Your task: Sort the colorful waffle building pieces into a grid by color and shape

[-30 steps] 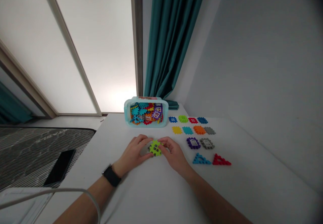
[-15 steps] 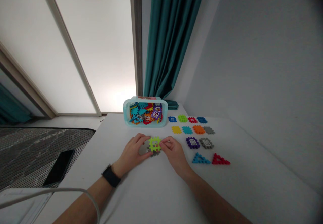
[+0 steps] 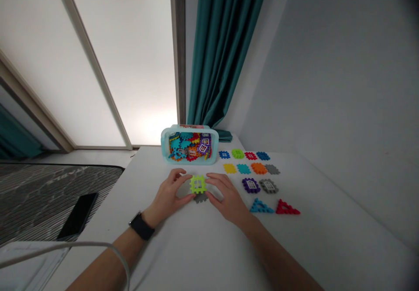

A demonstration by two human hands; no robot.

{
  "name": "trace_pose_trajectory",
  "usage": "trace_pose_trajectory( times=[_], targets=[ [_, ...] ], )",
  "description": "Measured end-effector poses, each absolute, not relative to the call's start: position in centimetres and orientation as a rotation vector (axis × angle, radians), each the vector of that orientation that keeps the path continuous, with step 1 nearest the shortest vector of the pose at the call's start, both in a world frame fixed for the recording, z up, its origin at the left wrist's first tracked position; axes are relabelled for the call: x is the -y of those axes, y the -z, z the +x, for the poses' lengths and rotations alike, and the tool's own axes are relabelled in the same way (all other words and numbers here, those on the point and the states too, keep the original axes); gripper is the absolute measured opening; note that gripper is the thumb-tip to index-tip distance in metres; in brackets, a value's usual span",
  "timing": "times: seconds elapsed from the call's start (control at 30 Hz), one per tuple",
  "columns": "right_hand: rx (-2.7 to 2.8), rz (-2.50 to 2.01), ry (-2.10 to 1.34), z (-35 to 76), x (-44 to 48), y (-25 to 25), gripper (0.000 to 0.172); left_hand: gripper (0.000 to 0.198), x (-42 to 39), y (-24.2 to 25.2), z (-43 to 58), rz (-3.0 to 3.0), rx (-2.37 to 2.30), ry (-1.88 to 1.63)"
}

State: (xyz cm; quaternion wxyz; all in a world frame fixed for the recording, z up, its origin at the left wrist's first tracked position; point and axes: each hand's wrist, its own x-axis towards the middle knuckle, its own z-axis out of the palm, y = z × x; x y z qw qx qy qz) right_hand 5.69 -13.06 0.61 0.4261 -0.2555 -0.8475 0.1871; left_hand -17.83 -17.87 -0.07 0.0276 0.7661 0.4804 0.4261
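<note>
A yellow-green window tile (image 3: 197, 185) with notched edges stands above a grey notched tile (image 3: 200, 198) in front of me. Whether the two are locked together I cannot tell. My left hand (image 3: 170, 193), with a dark watch on its wrist, grips the green tile's left side between fingers and thumb. On the other side my right hand (image 3: 227, 197) has its fingertips at the tile's right edge and its thumb lower down, near the grey tile. Right of that hand lie a purple window tile (image 3: 251, 185) and a grey window tile (image 3: 269, 186).
A light-blue tub (image 3: 190, 162) of mixed pieces lies at the back. Rows of coloured tiles, including a yellow one (image 3: 229, 168), lie to the right, with a blue triangle (image 3: 261, 206) and a red triangle (image 3: 287, 207) nearer. A white cable (image 3: 98, 244) arches at front left.
My right hand has gone from a pinch on the green tile's edge to a wider hold, thumb and fingers apart. The green tile now looks straighter above the grey one.
</note>
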Motion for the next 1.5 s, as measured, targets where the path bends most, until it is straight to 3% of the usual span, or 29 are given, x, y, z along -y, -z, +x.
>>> trace_pose_trajectory(
  times=[0.4,0.67,0.93,1.2,1.5],
  targets=[
    [2.188,-0.632,-0.358,5.6,13.4,-0.4,0.030,0.041,17.9,0.1,-17.8,2.333,-1.394,-1.335],
    [2.247,-0.664,-0.360,5.5,14.0,-0.7,0.044,0.044,18.1,0.0,-17.7,2.341,-1.407,-1.322],
    [2.267,-0.695,-0.276,5.3,14.1,-0.9,0.033,0.043,18.2,-0.1,-17.4,2.380,-1.378,-1.302],
    [2.258,-0.712,-0.321,5.3,14.2,-0.9,0.034,0.042,18.3,-0.5,-17.2,2.371,-1.353,-1.332],
    [2.170,-0.644,-0.401,5.7,13.6,-0.9,0.019,0.031,18.0,-0.6,-16.3,1.838,-1.204,-1.300]
  ],
)
